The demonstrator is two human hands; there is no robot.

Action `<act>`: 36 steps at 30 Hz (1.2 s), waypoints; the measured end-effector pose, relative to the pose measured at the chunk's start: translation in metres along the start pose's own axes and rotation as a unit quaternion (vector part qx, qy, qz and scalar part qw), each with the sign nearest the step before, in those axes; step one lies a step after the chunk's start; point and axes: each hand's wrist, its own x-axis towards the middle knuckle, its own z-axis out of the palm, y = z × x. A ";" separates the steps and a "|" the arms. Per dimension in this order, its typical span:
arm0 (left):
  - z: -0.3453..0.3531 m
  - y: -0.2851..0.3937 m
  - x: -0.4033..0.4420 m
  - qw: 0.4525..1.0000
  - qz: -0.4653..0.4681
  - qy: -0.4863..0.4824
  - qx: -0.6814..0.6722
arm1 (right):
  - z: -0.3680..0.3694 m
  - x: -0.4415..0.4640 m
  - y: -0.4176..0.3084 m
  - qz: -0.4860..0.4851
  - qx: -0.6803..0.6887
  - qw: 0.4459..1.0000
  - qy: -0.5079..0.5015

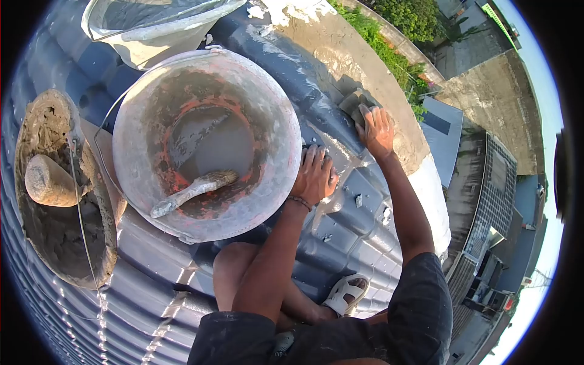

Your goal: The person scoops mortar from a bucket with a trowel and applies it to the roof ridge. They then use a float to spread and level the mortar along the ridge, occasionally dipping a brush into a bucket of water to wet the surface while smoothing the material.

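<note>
My right hand (pixel 376 132) is closed on a dark grey sponge-like pad (pixel 355 102), which rests against the mortar strip (pixel 331 45) where it meets the roof tiles. The pad's exact kind is hard to make out. My left hand (pixel 315 176) lies on the dark glossy roof tiles (pixel 344 219), fingers stretched out and holding nothing. Close beside it, to the left, stands a mortar-smeared bucket (pixel 277 115). Inside the bucket are greyish water (pixel 222 143) and a brush (pixel 194 191) leaning on the wall.
At the left, a second bucket (pixel 109 243) holds wet mortar and a rounded, mortar-coated tool (pixel 52 179). Another pale bucket (pixel 164 39) stands at the top. Mortar crumbs (pixel 359 201) dot the tiles. Beyond the roof edge are plants (pixel 398 27) and lower buildings (pixel 493 170).
</note>
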 end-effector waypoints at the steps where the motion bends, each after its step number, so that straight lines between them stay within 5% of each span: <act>1: 0.001 0.000 0.000 1.000 -0.002 -0.001 0.000 | 0.005 -0.003 -0.002 0.034 0.012 0.999 0.007; 10: 0.001 0.001 -0.001 1.000 0.001 -0.010 0.008 | 0.023 0.062 -0.010 -0.007 0.009 0.997 0.073; 20: 0.001 0.000 -0.001 1.000 0.006 -0.001 0.014 | -0.017 0.168 0.063 0.194 0.025 0.938 0.286; 22: 0.001 0.000 -0.002 1.000 -0.001 -0.010 0.006 | -0.022 0.172 0.072 0.179 0.021 0.947 0.266; 25: 0.001 -0.001 -0.002 1.000 -0.004 -0.013 0.004 | -0.019 0.172 0.078 0.252 0.211 0.943 0.049; 29: 0.000 0.000 -0.002 1.000 0.000 -0.019 0.007 | 0.014 0.181 0.072 0.215 0.137 0.967 -0.016; 33: 0.000 0.000 -0.001 1.000 0.004 -0.018 0.020 | 0.028 0.190 0.098 0.175 -0.085 0.980 0.047; 36: 0.000 0.001 -0.001 1.000 -0.002 -0.021 0.016 | 0.019 0.188 0.102 0.239 -0.031 0.961 0.137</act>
